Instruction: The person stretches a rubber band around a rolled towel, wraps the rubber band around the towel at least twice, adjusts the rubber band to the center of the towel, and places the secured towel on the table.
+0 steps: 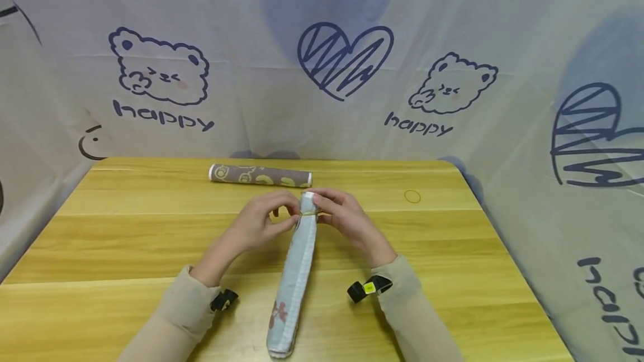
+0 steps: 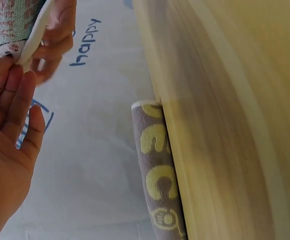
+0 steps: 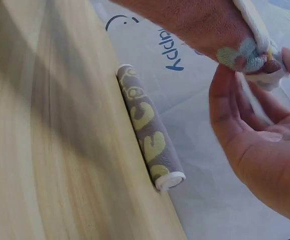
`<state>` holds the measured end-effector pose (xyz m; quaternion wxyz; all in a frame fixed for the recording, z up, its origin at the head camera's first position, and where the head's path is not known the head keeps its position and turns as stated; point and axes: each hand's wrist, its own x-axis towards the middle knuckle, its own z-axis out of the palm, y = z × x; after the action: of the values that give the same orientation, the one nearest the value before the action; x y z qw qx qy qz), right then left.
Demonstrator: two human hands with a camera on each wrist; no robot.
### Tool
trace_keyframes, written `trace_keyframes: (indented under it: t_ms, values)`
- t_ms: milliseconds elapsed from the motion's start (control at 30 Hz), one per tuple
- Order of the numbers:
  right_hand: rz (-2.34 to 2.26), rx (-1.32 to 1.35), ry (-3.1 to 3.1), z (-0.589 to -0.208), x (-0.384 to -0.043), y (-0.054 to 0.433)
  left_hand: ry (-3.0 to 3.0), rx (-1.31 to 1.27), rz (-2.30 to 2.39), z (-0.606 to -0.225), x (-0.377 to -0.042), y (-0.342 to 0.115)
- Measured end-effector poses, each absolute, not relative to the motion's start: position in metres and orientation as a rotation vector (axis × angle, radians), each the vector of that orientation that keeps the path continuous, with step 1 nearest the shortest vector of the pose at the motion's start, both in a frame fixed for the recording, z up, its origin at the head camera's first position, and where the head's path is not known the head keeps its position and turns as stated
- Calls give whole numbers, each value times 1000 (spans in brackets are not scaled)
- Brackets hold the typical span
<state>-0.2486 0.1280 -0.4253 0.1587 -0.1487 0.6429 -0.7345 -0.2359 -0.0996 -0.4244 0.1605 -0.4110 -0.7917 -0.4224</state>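
Left hand (image 1: 257, 221) and right hand (image 1: 348, 220), partly closed, pinched a rolled pale towel (image 1: 296, 286) over the wood-grain table (image 1: 141, 250); beyond both hung a heart-printed cloth (image 1: 251, 88)

The left hand (image 2: 9, 135) is pinching the white-edged end of a pale green, reddish-patterned towel roll (image 2: 8, 22) at the upper left, while the right hand (image 2: 58, 42) is holding that end from the far side. A grey-brown roll (image 2: 155, 160) with yellow figures is lying along the wood-grained tabletop's (image 2: 245, 130) edge, and a whitish cloth (image 2: 94, 165) reading "happy" is hanging behind.
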Motion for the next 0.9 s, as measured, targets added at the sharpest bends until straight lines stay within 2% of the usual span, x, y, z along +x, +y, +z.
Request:
trace_keyframes:
  t_ms: [133,667,900]
  values:
    - [-2107,-455,1906,-426,-250,128,-2310,-1129,-1181,-424,-238,-103]
    - [-2255,-288,2097,-425,-242,118,-2014,-1107,-1054,-424,-235,-94]
    - [-2284,-327,2246,-424,-237,109,-2129,-1096,-1067,-422,-228,-89]
